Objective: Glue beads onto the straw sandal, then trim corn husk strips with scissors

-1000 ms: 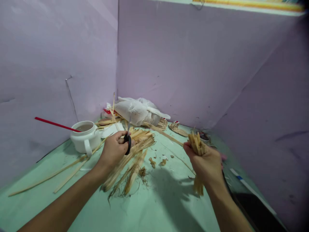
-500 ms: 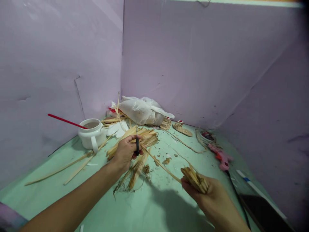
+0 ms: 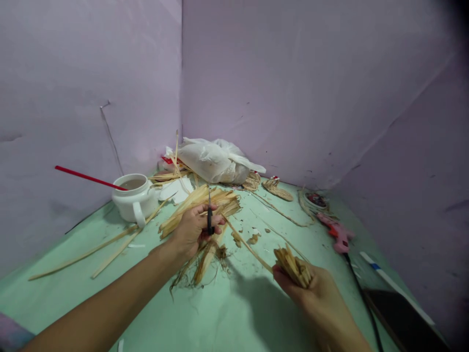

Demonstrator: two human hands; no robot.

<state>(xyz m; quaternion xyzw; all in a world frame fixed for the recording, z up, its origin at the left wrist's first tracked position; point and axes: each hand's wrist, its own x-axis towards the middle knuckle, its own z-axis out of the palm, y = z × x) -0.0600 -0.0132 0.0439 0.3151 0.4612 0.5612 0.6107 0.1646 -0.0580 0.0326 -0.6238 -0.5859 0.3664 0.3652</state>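
Observation:
My left hand (image 3: 192, 230) is closed round black-handled scissors (image 3: 210, 218), their blades pointing up over a pile of dry straw-coloured strips (image 3: 205, 205). My right hand (image 3: 315, 293), low at the right, grips a short bundle of the same dry strips (image 3: 293, 266). One long thin strip (image 3: 249, 247) runs from that bundle up and left towards the scissors. Small cut scraps (image 3: 252, 238) lie on the green surface (image 3: 234, 313) between my hands.
A white mug (image 3: 134, 198) with a red stick (image 3: 88, 177) stands at the left by the wall. A white plastic bag (image 3: 214, 164) fills the corner. Small woven pieces (image 3: 276, 188), a pink glue gun (image 3: 337, 234) with its black cord and a dark slab (image 3: 403, 318) lie at the right.
My right hand came down and towards me with the bundle, uncovering the glue gun. My left hand turned the scissors edge-on and shifted slightly right.

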